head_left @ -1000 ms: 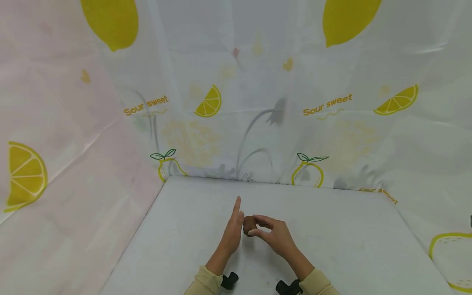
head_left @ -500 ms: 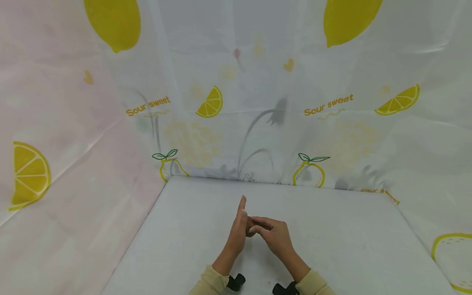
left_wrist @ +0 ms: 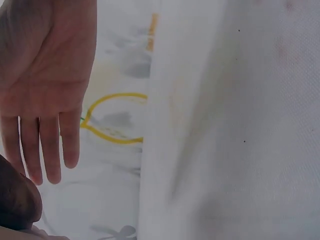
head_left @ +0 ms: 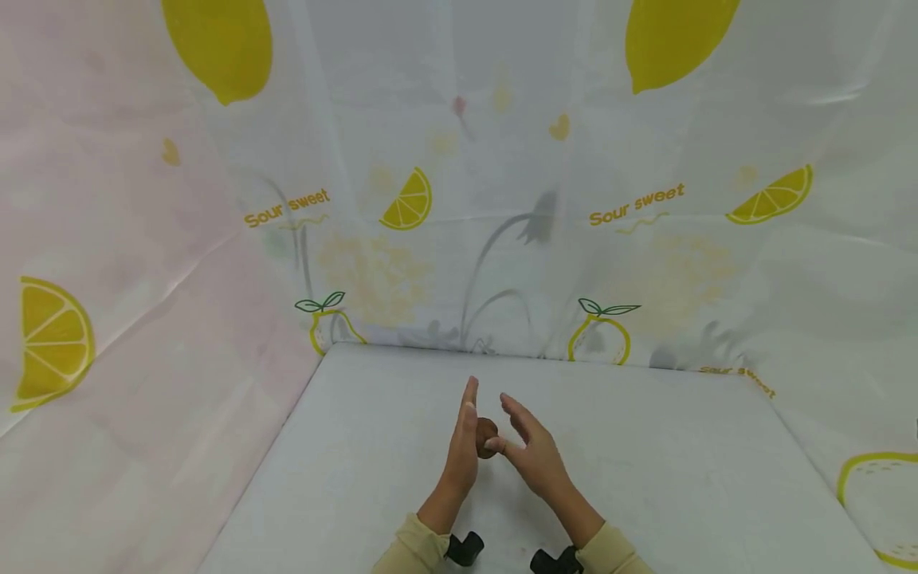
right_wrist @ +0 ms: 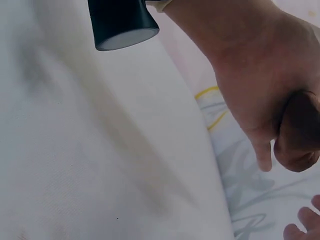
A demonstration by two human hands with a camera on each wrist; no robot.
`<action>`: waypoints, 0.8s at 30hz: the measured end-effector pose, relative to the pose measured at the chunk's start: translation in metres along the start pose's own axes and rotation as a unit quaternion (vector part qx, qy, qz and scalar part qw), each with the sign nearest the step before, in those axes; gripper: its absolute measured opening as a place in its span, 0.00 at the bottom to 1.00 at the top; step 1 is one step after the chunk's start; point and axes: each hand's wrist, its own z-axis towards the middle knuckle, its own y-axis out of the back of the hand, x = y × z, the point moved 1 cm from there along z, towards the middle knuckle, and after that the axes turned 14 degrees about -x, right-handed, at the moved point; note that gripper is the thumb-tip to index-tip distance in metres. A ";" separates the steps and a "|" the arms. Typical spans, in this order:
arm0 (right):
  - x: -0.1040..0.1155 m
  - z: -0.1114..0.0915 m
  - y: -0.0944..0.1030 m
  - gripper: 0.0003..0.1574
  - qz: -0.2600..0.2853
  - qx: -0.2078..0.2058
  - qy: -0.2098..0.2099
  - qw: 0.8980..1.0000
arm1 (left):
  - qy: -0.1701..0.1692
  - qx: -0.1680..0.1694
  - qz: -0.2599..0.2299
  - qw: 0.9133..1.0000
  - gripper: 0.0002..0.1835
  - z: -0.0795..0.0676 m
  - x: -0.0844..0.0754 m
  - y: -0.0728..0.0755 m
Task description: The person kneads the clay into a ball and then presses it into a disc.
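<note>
A brown clay-like lump (head_left: pixel 486 438), smooth and rounded with a crease, rests against the palm of my left hand (head_left: pixel 460 450). The fingers of that hand point straight up and away from me in the head view. Facing it, my right hand (head_left: pixel 536 454) has its thumb tip right at the lump and its fingers spread clear of it. In the left wrist view, my right hand (left_wrist: pixel 45 100) shows its palm with straight fingers, above the lump (left_wrist: pixel 19 197). The right wrist view has the lump (right_wrist: pixel 299 135) in my left palm, left thumb extended, and right fingertips at the lower right corner.
Both hands are above a white tabletop (head_left: pixel 373 414). A white sheet (head_left: pixel 459 263) printed with lemons and lettering stands along its back and sides. Black wrist devices (head_left: pixel 464 548) sit by the cuffs of the pale yellow sleeves (head_left: pixel 412 548).
My right fingers pinched the lump half a second ago and have since opened away from it. The lump moved slightly right along with my left hand and is now against that palm.
</note>
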 end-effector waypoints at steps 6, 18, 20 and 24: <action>-0.001 0.004 0.006 0.63 0.025 0.089 -0.012 0.996 | 0.033 0.053 -0.055 0.997 0.33 -0.002 -0.002 -0.006; 0.003 -0.011 -0.005 0.44 0.069 0.114 0.056 0.990 | 0.068 -0.023 -0.092 0.993 0.40 0.001 -0.014 -0.016; 0.006 -0.014 -0.007 0.42 0.083 0.109 0.070 0.988 | 0.075 -0.047 -0.085 0.993 0.40 0.003 -0.015 -0.015; 0.015 -0.017 -0.011 0.39 0.107 0.108 0.073 0.986 | 0.089 -0.077 -0.067 0.991 0.40 0.005 -0.013 -0.013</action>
